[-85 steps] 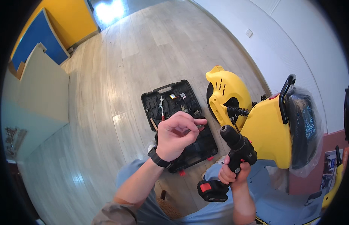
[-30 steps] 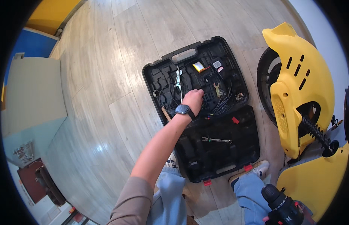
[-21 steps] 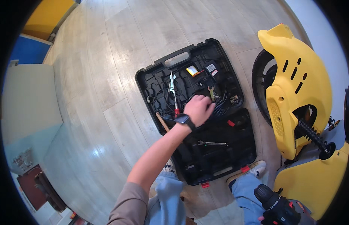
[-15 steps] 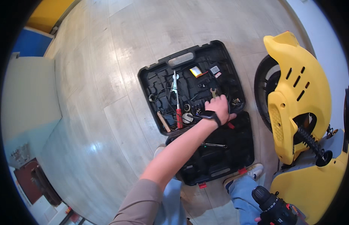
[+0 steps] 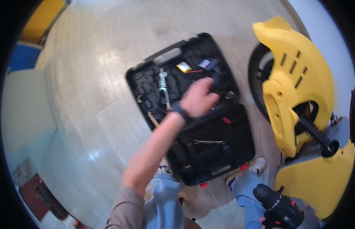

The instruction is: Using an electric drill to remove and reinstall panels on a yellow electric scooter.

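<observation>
My left hand [image 5: 199, 98], smeared by motion, reaches over the upper half of the open black tool case [image 5: 210, 44] on the floor; I cannot tell whether it holds anything. Around it lie a long red-handled screwdriver [image 5: 166, 100], a silvery wrench [image 5: 163, 78], a yellow-edged pouch-like part [image 5: 183, 67], cables and small parts. A combination wrench [image 5: 208, 141] lies in the lower half. At bottom right my right hand [image 5: 263, 223], mostly hidden, grips a black drill [image 5: 280, 208].
A yellow vehicle [image 5: 299, 76] with a wheel, spring strut and body panels stands close on the right. My feet [image 5: 253, 168] are near the case's lower edge. A pale partition [image 5: 28, 103] and blue and yellow panels [image 5: 26, 53] line the left side.
The view has swung down from the earliest frame. My left hand has moved into the case and, since the last frame, up and leftward in view. The drill stays at lower right.
</observation>
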Tool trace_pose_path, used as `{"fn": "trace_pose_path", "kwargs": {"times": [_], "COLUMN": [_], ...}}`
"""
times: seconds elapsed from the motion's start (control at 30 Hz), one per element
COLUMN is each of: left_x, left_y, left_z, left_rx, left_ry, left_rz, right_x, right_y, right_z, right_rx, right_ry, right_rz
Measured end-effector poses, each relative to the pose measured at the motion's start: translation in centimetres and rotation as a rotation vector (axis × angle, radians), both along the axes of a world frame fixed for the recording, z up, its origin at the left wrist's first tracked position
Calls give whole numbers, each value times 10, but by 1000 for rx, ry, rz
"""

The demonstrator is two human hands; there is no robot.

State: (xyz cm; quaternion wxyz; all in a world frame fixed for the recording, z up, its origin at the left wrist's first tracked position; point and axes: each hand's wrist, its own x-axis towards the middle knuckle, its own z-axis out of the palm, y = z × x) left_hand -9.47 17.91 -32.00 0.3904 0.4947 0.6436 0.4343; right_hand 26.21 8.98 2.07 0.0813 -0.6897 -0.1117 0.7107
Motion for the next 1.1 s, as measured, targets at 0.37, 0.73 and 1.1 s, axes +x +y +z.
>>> {"fn": "trace_pose_path", "kwargs": {"times": [0.37, 0.73, 1.1], "left_x": [-74, -61, -96], "left_y": [-23, -23, -36], "left_z": [111, 26, -41], "left_rx": [96, -134, 60], "left_ry": [-251, 601, 583], "left_rz": [125, 76, 385], "right_x": [11, 6, 3], "right_y": [-1, -10, -3], "right_z": [-2, -1, -5], "right_rx": [-66, -3, 6], "right_ry": [69, 54, 67], "right_rz": [85, 22, 14]}}
